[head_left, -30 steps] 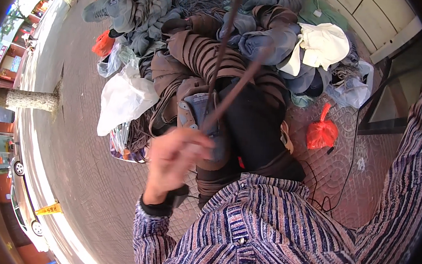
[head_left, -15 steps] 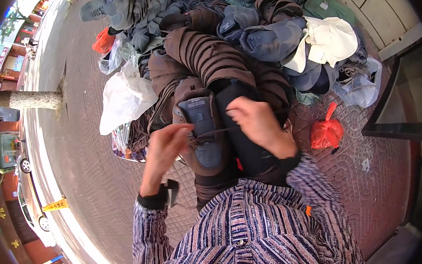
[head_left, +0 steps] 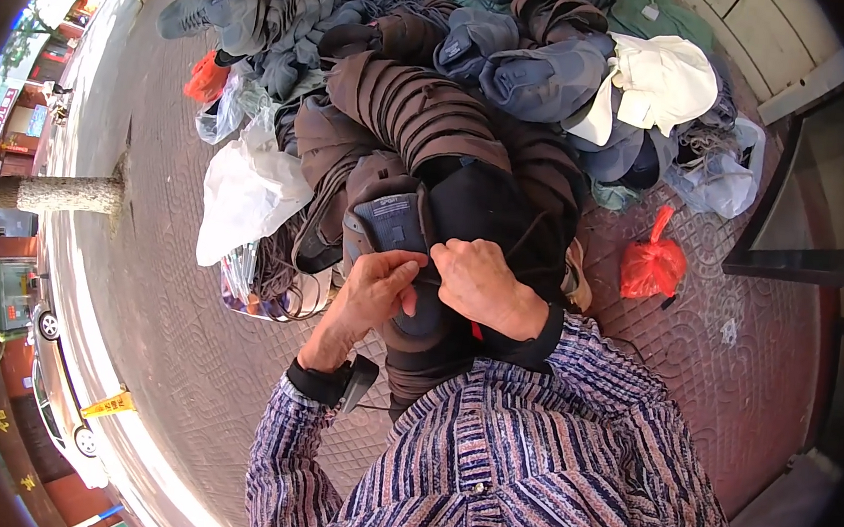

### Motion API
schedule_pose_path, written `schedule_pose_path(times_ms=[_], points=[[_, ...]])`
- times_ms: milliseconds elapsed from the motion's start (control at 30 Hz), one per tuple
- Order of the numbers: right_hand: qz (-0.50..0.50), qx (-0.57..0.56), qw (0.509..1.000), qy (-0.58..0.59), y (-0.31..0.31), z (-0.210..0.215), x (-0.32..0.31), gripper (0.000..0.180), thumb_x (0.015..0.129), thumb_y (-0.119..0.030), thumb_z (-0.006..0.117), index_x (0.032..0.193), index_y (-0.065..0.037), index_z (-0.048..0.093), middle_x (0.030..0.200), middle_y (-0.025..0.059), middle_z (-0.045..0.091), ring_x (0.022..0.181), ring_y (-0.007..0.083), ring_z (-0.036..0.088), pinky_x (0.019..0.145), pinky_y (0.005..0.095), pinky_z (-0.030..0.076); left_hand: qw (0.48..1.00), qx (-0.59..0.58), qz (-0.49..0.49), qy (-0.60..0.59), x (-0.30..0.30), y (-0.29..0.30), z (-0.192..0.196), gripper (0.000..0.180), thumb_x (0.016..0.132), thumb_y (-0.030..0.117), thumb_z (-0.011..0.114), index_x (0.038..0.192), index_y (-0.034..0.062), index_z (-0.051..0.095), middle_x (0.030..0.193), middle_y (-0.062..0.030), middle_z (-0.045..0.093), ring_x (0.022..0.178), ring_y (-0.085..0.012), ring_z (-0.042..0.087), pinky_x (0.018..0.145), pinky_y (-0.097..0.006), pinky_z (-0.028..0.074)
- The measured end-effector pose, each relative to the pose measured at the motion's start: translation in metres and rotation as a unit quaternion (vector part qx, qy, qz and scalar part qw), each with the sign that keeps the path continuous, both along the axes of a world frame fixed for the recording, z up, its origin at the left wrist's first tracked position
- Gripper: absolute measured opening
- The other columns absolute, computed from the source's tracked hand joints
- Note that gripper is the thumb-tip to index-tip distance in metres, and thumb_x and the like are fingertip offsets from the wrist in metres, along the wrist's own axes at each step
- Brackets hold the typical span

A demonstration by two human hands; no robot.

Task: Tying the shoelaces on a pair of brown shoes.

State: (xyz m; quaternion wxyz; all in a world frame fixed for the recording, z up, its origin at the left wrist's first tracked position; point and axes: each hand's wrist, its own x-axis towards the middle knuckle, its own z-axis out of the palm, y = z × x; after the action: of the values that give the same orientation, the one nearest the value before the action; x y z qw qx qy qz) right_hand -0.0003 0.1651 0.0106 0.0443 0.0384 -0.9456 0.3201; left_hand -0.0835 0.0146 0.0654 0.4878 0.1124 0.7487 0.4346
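A brown shoe upper (head_left: 367, 178) with a dark tongue (head_left: 395, 223) lies across my lap, its toe toward me. Over its lacing opening my two hands almost meet. My left hand (head_left: 371, 294) pinches thumb against forefinger at the upper's right eyelet edge. Right beside it, the fingers of my right hand (head_left: 488, 287) are curled closed. The shoelace between them is mostly hidden by the fingers. Black cloth (head_left: 482, 209) lies under and beyond my right hand. A long nested row of brown uppers (head_left: 410, 112) curves away just past it.
Grey-blue uppers (head_left: 549, 79) and a cream cloth (head_left: 664, 84) are heaped at the far side. A white plastic bag (head_left: 252, 193) lies to the left. On the paving at right sits a red tied bag (head_left: 653, 267), near a dark-framed glass panel (head_left: 809, 197). A tree trunk (head_left: 57, 194) stands left.
Both hands have come together over the upper: the left moved right, the right moved down. The lace stretched between them earlier is now mostly covered by the fingers.
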Motion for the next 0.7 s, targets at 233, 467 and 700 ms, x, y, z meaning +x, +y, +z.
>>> schedule_pose_path(times_ms=[233, 467, 700], points=[[0.017, -0.071, 0.996, 0.049, -0.002, -0.003, 0.005, 0.020, 0.067, 0.002, 0.060, 0.085, 0.005, 0.051, 0.069, 0.0210, 0.061, 0.064, 0.0374, 0.063, 0.060, 0.0427, 0.052, 0.990, -0.039, -0.135, 0.017, -0.020, 0.008, 0.009, 0.032, 0.093, 0.015, 0.043, 0.115, -0.0038, 0.056, 0.061, -0.0110, 0.065, 0.042, -0.0086, 0.050, 0.043, -0.024, 0.038], [-0.030, -0.178, 0.983, -0.033, -0.006, -0.004, 0.000, 0.037, 0.071, 0.009, 0.054, 0.100, 0.003, 0.033, 0.064, 0.0228, 0.055, 0.066, 0.0444, 0.058, 0.061, 0.0487, 0.046, 0.849, -0.172, -0.438, 0.241, -0.036, 0.052, 0.012, 0.020, 0.086, 0.012, 0.050, 0.079, -0.0050, 0.057, 0.061, -0.0137, 0.064, 0.054, -0.0243, 0.065, 0.052, -0.035, 0.049], [-0.022, -0.152, 0.981, 0.116, -0.011, 0.007, 0.013, 0.013, 0.077, -0.002, 0.062, 0.087, 0.001, 0.055, 0.097, 0.0179, 0.052, 0.097, 0.0349, 0.054, 0.078, 0.0435, 0.046, 0.734, -0.144, -0.420, 0.514, -0.052, 0.007, 0.043, 0.016, 0.081, 0.005, 0.055, 0.096, 0.0019, 0.050, 0.079, -0.0120, 0.060, 0.074, -0.0321, 0.062, 0.063, -0.039, 0.048]])
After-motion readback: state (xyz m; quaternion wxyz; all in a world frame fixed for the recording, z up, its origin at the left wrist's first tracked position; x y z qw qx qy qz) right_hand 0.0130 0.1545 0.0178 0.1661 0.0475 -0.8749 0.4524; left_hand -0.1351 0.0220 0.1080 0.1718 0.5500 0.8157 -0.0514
